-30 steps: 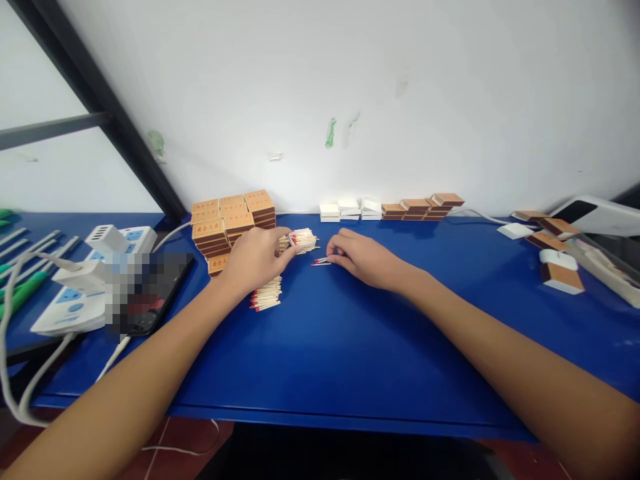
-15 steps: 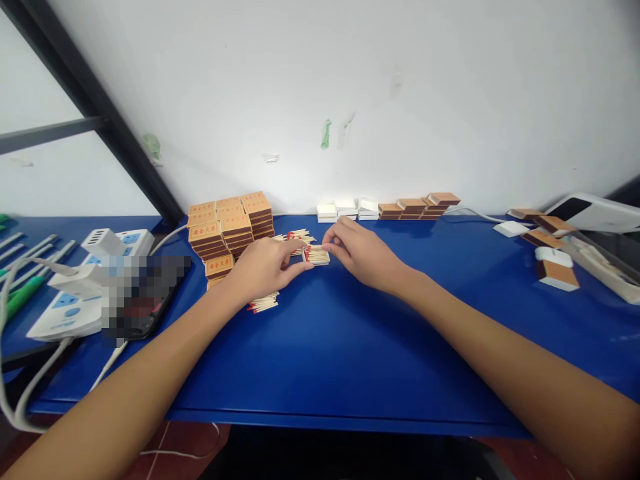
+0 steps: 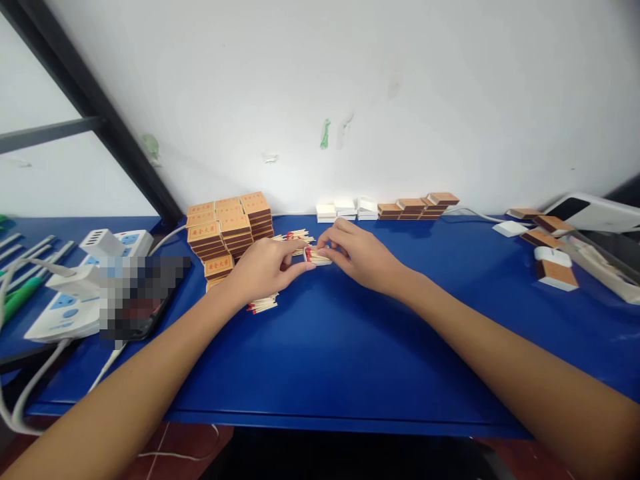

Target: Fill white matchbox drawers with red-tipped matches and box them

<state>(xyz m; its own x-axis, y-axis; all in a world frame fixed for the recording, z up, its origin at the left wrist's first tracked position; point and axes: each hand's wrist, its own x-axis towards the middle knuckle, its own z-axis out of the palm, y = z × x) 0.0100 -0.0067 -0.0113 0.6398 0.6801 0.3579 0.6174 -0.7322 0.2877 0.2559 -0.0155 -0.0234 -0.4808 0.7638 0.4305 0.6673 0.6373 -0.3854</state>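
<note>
On the blue table (image 3: pixel 330 347) both my hands meet over a small white tray of red-tipped matches (image 3: pixel 316 256). My left hand (image 3: pixel 267 267) pinches the tray's left end with thumb and forefinger. My right hand (image 3: pixel 356 253) curls its fingers over the tray's right end and top. A loose pile of matches (image 3: pixel 297 237) lies just behind the tray. More matches (image 3: pixel 263 305) lie under my left wrist. Stacked orange matchboxes (image 3: pixel 227 223) stand to the left of my left hand.
White inner trays (image 3: pixel 346 208) and brown sleeves (image 3: pixel 417 205) line the wall. More sleeves and trays (image 3: pixel 553 267) lie at the right beside a white device (image 3: pixel 595 212). White power strips (image 3: pixel 80 287), cables and a dark phone (image 3: pixel 150 293) are at the left.
My right hand left the few matches on the table and came to the tray. My left hand slid the tray right, off the loose pile, and both hands now close on it.
</note>
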